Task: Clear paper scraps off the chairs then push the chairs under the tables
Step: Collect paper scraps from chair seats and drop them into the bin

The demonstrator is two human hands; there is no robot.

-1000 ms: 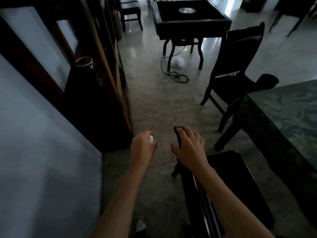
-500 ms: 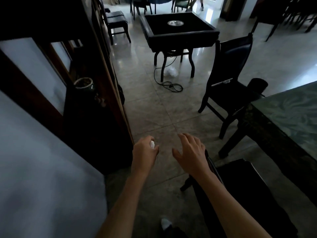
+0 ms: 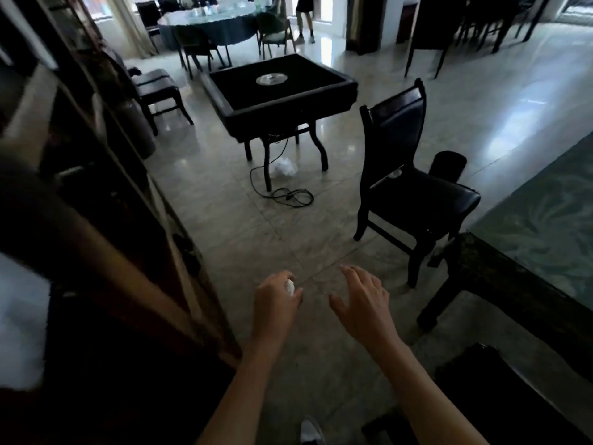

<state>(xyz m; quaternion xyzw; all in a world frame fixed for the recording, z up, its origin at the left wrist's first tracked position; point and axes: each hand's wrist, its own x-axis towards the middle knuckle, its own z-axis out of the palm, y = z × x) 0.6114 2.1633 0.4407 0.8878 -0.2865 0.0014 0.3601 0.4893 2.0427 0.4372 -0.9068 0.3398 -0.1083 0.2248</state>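
Here, left hand point(image 3: 277, 301) clenched on paper scrap point(image 3: 290, 287) | right hand point(image 3: 364, 298) released, empty | next, likely: clear scrap point(image 3: 395, 173) from chair point(image 3: 414, 187).

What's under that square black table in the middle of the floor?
Under the square black table: a crumpled white paper scrap and a coiled black cable on the floor. The tabletop hides where the cable attaches.
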